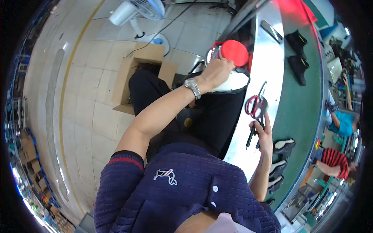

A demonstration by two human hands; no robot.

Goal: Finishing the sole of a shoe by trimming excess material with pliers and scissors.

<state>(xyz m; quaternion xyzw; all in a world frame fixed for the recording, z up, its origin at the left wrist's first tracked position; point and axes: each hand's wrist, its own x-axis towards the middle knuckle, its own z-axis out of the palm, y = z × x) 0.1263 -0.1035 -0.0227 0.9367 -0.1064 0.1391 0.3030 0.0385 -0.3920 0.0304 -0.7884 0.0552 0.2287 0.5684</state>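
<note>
My left hand [218, 73], a silver bracelet at its wrist, is over my lap with the fingers curled. Whatever it grips is hidden under the fingers. Just beyond and beneath it lies a white oval thing with a dark rim [237, 82]; its kind is unclear. A red round lid [234, 53] is right above my left fingertips. At the metal bench edge my right hand [263, 134] has thumb and index finger apart, beside slim black tools [250, 138]. Red-handled scissors [253, 106] lie near its index fingertip.
Black shoes [298, 70] and several white-lined shoes [284, 145] stand on the green belt [297, 116] at right. A phone [271, 31] lies on the metal ledge [268, 58]. An open cardboard box [122, 83] and a fan [145, 9] stand on the floor. People work beyond the belt.
</note>
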